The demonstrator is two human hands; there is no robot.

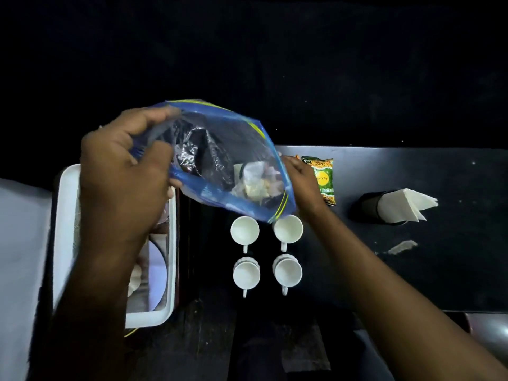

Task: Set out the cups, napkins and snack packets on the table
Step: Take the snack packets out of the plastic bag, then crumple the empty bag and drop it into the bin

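1. Snack packets inside zip bag (pixel 228 160): clear plastic with blue edges, held up above bench (pixel 412 270), tilted, far end over the cups. Soft, floppy, slippery film; likely light. Contents bunched at lower right end, so probably best pinched at the rim or a corner, not mid-film.
2. White tray (pixel 66 215) at left, beside bench, holding blurred items; can't identify.
3. Left hand (pixel 121 166) grip closed, pinching bag's left edge between thumb and fingers.
4. Right hand (pixel 299 177) at bag's right edge, touching it; grip state can't tell, fingers hidden behind film.
5. Napkins (pixel 404 206) in dark holder (pixel 368 207), right side of bench. Thin, soft, easily creased.
6. Green snack packet (pixel 324 180) flat on bench, just beside right hand. Crinkly, crushable; probably best taken by edges.
7. Four white cups (pixel 266 254) in square near bench's left end, upright, handles toward viewer. Rigid, fragile.
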